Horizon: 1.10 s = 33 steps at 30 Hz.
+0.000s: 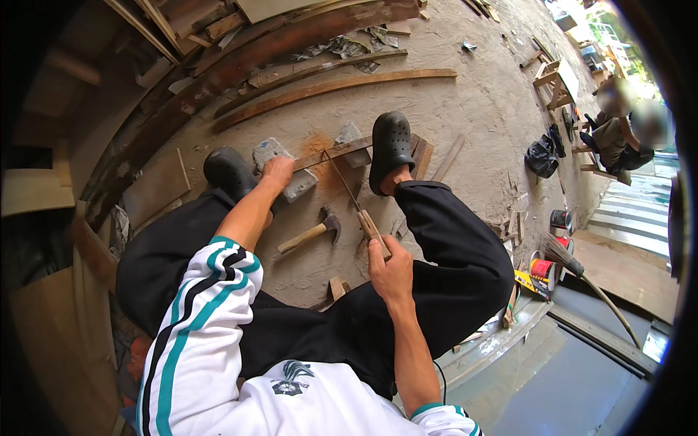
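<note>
My right hand [391,270] is closed round the wooden handle of a handsaw [345,183]. Its thin blade points away from me, and the tip lies against a narrow wooden strip [340,150]. My left hand [278,173] grips the left end of that strip, over a grey concrete block [299,187]. Near the strip's other end is my right foot, in a black clog [391,145]. Orange-brown sawdust [315,141] lies just beyond the strip. A hammer [309,234] with a wooden handle rests on the ground between my legs.
Long wooden slats [342,89] lie farther off, beside stacked boards on the left. At the right are a black plastic bag [542,156], paint cans [542,269] and a brush broom [582,272]. Two people [618,142] sit at the far right. Wood offcuts [337,288] lie close to me.
</note>
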Tool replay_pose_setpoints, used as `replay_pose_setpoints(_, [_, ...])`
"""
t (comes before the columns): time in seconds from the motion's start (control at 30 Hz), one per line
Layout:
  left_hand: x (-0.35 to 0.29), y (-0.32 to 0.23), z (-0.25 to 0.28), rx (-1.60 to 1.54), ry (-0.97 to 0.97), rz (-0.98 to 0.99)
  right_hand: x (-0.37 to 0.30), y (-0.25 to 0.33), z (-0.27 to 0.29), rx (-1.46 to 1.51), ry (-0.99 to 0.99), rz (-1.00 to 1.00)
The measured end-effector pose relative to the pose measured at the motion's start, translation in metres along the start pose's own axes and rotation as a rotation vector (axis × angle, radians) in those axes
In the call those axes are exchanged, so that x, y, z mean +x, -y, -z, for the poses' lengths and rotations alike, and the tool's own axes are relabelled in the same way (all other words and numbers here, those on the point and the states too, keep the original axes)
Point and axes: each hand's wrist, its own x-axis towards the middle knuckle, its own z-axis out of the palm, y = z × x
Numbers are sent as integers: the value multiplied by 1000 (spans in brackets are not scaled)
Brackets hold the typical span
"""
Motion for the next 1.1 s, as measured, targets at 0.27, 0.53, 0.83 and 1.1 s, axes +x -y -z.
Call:
replay_pose_setpoints(0.27, [-2,-12,-2,33,-26,34,1,1,1,-39,29,30])
replay_pose_setpoints(0.53, [-4,-11,-8,35,-27,41,-2,6,-6,-20,40,16])
replay_pose_setpoints(0.83, [6,-14,-12,55,-64,-61,48,-3,-43,-104,38,43])
replay_pose_setpoints(1.1, [4,-23,3,152,31,-61,70,-8,-57,-51,44,-33])
